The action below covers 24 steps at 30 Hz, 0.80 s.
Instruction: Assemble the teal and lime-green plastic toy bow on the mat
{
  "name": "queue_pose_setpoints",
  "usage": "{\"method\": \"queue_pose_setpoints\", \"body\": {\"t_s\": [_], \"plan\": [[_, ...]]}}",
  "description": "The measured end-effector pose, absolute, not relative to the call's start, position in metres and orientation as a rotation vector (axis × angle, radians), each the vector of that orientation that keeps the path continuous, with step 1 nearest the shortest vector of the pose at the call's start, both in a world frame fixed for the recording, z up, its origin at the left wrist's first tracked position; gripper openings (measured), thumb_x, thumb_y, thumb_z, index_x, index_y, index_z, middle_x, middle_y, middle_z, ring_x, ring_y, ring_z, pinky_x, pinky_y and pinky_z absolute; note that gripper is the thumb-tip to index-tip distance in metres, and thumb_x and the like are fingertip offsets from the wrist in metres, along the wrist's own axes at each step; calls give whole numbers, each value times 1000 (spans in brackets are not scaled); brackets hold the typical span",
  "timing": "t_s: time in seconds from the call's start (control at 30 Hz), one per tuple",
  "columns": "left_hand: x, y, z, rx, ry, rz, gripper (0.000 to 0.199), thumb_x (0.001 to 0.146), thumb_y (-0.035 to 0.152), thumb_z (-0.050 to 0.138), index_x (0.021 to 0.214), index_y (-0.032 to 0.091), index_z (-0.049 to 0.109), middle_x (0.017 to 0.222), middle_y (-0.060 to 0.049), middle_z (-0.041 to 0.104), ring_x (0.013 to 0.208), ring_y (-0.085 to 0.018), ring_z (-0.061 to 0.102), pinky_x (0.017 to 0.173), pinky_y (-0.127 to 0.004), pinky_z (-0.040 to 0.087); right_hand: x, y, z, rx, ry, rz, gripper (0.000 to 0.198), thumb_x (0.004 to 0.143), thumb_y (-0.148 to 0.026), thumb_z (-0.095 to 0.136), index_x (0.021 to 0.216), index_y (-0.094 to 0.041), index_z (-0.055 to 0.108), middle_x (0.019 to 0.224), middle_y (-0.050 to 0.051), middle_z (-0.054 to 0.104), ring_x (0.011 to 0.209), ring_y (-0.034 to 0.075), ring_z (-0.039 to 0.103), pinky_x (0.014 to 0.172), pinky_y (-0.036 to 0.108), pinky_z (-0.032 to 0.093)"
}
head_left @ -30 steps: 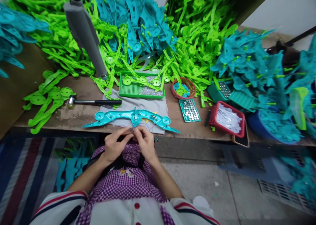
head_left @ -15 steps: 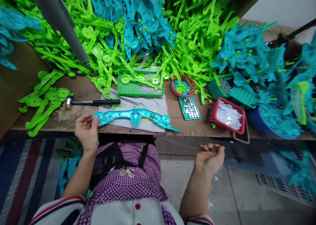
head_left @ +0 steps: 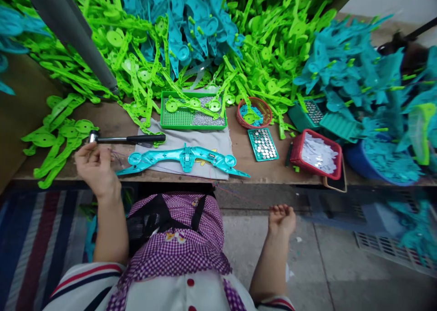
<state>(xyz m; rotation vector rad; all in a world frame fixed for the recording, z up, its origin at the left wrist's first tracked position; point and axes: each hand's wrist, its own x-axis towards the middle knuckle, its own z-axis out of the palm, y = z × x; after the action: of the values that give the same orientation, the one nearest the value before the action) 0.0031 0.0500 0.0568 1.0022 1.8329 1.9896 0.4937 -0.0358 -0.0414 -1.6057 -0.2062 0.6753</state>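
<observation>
A teal plastic toy bow half [head_left: 187, 158] lies lengthwise along the table's front edge, on a pale cloth [head_left: 223, 142]. My left hand [head_left: 97, 167] is off its left end, just below the hammer head, fingers pinched together. Thin thread [head_left: 118, 154] shows beside those fingers, running toward the bow half. My right hand [head_left: 282, 217] hangs palm up beyond the table's edge, fingers curled. A faint reddish thread stretches toward it from the bow half's right side; its end at the fingers is hard to see. The black-handled hammer [head_left: 129, 139] lies behind the bow half.
Behind stand a green tray [head_left: 175, 119] of small metal pieces, a red round basket [head_left: 254, 123], a teal tray [head_left: 252, 149] of silvery discs and a red bin [head_left: 336, 174] of white strips. Green parts [head_left: 112, 38] and teal parts [head_left: 208, 24] are heaped behind. A grey pole [head_left: 75, 38] slants at left.
My left hand has moved left, away from the bow half, uncovering its left tip. My right hand has shifted slightly left and down. The bow half looks still.
</observation>
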Motion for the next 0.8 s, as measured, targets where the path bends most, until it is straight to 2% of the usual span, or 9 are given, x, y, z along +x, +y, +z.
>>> {"method": "queue_pose_setpoints", "body": {"t_s": [0.13,0.2,0.23,0.3,0.4,0.5,0.6,0.7,0.8], "plan": [[29,10,74,1365,1633,1538,32,79,26,77,109,22,65,78,4,75,68,-14,71,55,-24,55,485,-38,-25,-1733,-166,308,31,64,-31,72,75,-24,45,77,-4,53,70,13,55,61,27,46],[54,-6,81,1690,1321,1249,30,81,24,75,110,23,68,78,2,76,66,-14,71,61,-26,58,461,-30,2,-1699,-288,63,30,66,-30,73,86,-24,51,94,1,58,86,16,58,77,30,49],[68,-11,83,1831,1182,1159,28,83,21,73,110,24,68,80,1,77,65,-13,71,62,-25,58,442,-24,18,-1649,-431,25,27,72,-35,69,93,-23,55,100,3,60,93,17,60,86,33,49],[94,-14,86,2058,976,1128,27,86,17,69,111,25,69,83,0,77,65,-12,71,63,-24,56,394,-15,49,-1539,-835,285,32,86,-47,54,106,-23,60,110,7,64,102,20,62,92,38,49],[116,-11,90,2180,929,1286,27,87,15,66,112,25,68,84,-2,78,66,-12,71,62,-24,55,321,-8,77,-1171,-1479,1179,51,85,-64,53,117,-25,62,112,10,68,104,23,64,90,37,51],[114,-10,90,2085,1075,1415,28,84,15,69,109,26,68,79,1,77,57,-10,67,57,-22,52,280,-6,79,-931,-1542,1703,58,89,-68,42,120,-22,59,81,3,67,71,16,63,69,29,52],[103,-12,82,1818,1280,1428,23,82,19,72,105,24,68,76,1,76,58,-10,67,55,-20,53,277,2,77,-1047,-1595,1662,44,93,-59,46,105,-20,62,68,-2,60,57,11,53,56,23,42],[100,-11,71,1551,1467,1434,15,81,30,74,91,20,70,72,0,74,57,-11,67,53,-20,54,289,14,86,-1099,-1922,1392,30,95,-46,50,89,-21,66,71,0,64,64,13,56,62,25,42],[103,-3,65,1358,1488,1423,20,78,38,76,83,19,70,69,0,72,57,-11,66,56,-21,55,298,28,93,-1061,-2063,1134,26,96,-38,49,89,-23,69,75,3,68,68,15,59,68,28,45]]}}
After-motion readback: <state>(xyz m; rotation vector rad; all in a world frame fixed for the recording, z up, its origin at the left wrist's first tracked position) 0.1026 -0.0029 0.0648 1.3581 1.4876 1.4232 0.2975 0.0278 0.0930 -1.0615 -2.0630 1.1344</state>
